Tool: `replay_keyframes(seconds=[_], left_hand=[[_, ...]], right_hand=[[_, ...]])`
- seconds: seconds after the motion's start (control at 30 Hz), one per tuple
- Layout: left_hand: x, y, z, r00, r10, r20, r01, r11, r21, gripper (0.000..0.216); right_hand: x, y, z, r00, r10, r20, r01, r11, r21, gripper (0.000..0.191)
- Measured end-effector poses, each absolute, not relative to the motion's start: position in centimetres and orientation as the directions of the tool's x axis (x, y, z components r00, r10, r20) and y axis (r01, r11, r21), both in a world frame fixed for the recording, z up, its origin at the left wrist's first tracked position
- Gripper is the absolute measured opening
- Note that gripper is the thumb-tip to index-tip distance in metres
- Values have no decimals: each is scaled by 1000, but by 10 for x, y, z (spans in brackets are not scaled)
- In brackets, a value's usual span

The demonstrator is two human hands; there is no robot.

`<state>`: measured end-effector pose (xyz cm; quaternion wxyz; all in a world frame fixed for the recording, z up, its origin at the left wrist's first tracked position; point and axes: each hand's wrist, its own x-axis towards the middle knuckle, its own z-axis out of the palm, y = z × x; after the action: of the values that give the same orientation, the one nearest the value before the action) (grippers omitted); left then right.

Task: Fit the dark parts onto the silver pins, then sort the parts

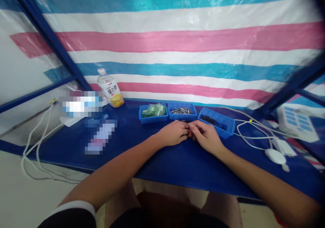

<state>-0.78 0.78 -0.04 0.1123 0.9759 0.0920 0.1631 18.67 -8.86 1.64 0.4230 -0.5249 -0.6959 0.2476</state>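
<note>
My left hand (175, 133) and my right hand (205, 136) rest on the blue table (162, 160), fingertips pinched together and meeting in front of the trays. What they pinch is too small to see. Just beyond them stand three blue trays: the left tray (153, 114) holds green pieces, the middle tray (182, 112) holds thin metal pins, and the right tray (217, 122) holds small black parts.
A drink bottle (111, 88) stands at the back left beside blurred items. White cables (250, 129), a white mouse-like device (275, 156) and a power strip (296, 123) lie at right. More white cables (38, 143) hang off the left edge. A striped tarp backs the table.
</note>
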Motion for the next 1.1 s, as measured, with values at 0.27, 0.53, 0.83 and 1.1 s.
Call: replay_keyframes(seconds=[0.27,0.53,0.83,1.1], left_hand=[[-17,15,6,909,308,282,278,-950,140,21],[-20,10,9,891,351,288,339,-936,93,18],[-20,10,8,858,403,318,377,-915,141,23],[-18,7,3,814,445,373,394,-895,209,23]], right_hand=[[189,-87,13,-85,944,317,537,312,-784,40],[196,-81,8,-141,905,401,680,383,-625,30],[199,-74,-5,-395,832,389,857,486,-169,29],[198,-73,-3,-434,815,384,868,492,-64,34]])
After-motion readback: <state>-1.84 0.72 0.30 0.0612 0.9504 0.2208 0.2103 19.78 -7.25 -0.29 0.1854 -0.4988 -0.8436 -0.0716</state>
